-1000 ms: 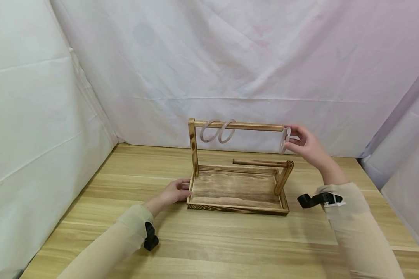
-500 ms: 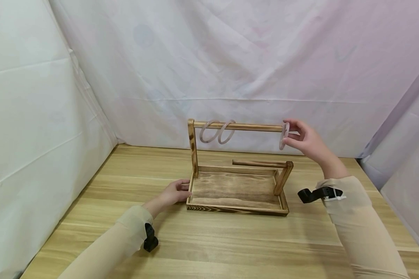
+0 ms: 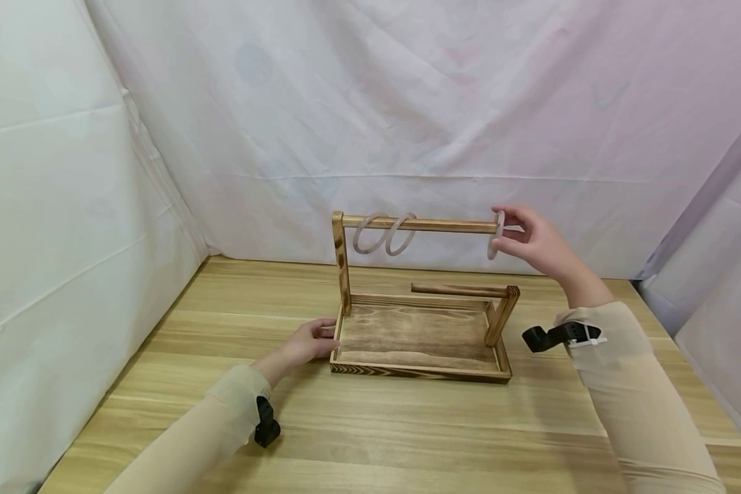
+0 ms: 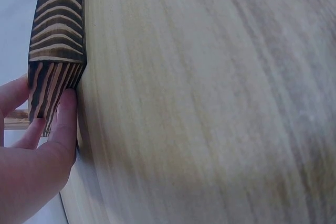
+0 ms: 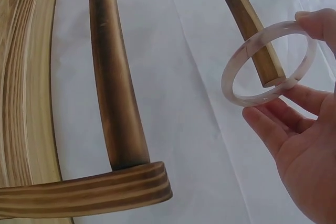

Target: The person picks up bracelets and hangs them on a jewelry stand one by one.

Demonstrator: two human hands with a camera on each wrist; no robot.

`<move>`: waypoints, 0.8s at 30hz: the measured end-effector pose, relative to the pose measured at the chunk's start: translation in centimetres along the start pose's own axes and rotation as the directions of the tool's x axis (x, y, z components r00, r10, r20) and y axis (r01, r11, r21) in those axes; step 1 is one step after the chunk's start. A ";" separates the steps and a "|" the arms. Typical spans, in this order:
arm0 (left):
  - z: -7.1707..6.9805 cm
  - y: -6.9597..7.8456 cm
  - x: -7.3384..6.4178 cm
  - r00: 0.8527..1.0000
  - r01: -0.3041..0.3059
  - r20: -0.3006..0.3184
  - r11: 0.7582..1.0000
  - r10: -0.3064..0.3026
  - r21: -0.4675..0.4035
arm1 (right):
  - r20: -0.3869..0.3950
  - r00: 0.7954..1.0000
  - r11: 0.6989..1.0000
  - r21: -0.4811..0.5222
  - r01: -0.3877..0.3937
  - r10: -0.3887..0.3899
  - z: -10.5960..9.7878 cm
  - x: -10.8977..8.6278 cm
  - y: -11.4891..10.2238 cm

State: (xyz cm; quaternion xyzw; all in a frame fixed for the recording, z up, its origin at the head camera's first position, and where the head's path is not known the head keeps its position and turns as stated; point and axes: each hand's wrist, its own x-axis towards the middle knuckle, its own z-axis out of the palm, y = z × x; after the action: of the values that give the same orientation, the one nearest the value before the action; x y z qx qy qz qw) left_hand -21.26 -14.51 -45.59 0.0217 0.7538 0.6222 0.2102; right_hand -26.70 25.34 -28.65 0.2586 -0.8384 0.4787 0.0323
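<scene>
A pale pink-white bangle [image 5: 241, 61] is pinched between the thumb and fingertips of my right hand [image 3: 538, 245], right at the free end of the upper rod [image 3: 451, 225] of a wooden rack. In the right wrist view, the rod's end shows inside the ring. Two similar bangles, one on the left [image 3: 370, 248] and one on the right [image 3: 400, 248], hang from that rod nearer its post [image 3: 342, 264]. My left hand [image 3: 305, 341] grips the left end of the rack's tray base [image 3: 420, 372], thumb and fingers on either side of its striped corner [image 4: 58, 40] in the left wrist view.
A lower, shorter rod [image 3: 453, 289] juts left from a slanted post [image 3: 501, 317] on the tray's right side. The rack stands on a wood-grain table [image 3: 370, 432]. White cloth [image 3: 377, 103] hangs behind and on both sides.
My right hand has risen slightly and shifted left with the bangle, bringing it over the upper rod's free end. The left hand, the rack and the two hanging bangles stay in place.
</scene>
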 end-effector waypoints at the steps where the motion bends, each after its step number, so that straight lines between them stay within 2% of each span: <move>1: 0.0 0.0 0.0 1.000 -0.001 0.002 1.000 0.001 -0.002 | 0.000 1.000 1.000 -0.003 0.005 -0.005 0.0 0.1 -0.1; 15: -0.1 -0.2 0.0 1.000 -0.005 0.018 1.000 0.005 -0.004 | 0.014 1.000 0.998 -0.058 0.027 -0.026 0.3 0.9 -0.6; 24: -0.1 -0.1 0.0 1.000 -0.005 0.015 1.000 0.005 -0.002 | 0.016 0.999 0.997 -0.058 0.050 -0.049 0.4 1.6 -0.9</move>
State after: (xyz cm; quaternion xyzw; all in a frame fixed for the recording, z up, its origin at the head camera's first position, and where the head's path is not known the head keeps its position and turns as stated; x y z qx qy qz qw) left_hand -21.30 -14.62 -45.63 0.0282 0.7516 0.6232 0.2142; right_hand -27.56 24.00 -27.63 0.2815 -0.8457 0.4510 0.0455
